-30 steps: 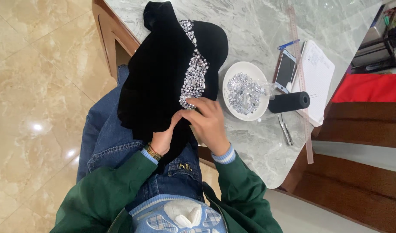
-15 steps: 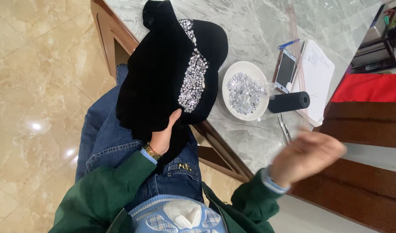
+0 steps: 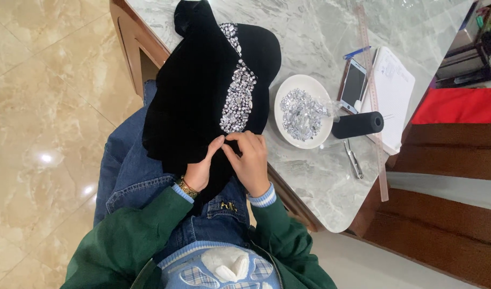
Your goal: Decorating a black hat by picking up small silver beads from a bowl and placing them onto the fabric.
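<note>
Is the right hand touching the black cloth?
Touching: the head view shows the right hand pinching the black cloth beside the left hand.

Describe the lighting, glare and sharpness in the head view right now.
Head view: even indoor light, mostly sharp; bright glare spots on the polished floor; the black fabric swallows detail, its folds barely readable; the rhinestones and the white dish of stones sparkle; both hands are crisp, not blurred.
</note>
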